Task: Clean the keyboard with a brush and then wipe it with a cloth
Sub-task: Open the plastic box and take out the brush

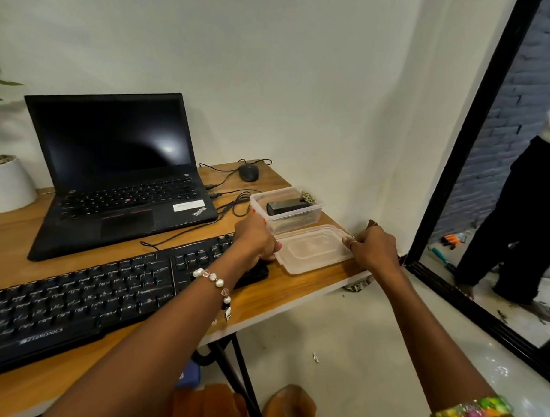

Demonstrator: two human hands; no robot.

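Tools not yet in hand. Left hand (257,237) at the tub (287,209), fingers curled on its near wall; brush (287,205) inside, long axis left-right, just beyond the knuckles. Right hand (373,247) pinching the lid (312,249) at its right edge, near the desk (270,299) corner. Keyboard (83,296) close left, stretching leftward. Cloth unseen.

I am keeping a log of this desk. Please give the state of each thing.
laptop: open, screen dark
container: uncovered, dark object inside
lid: off, flat on table
left hand: at lid's left edge
right hand: curled at lid's right edge
keyboard: untouched
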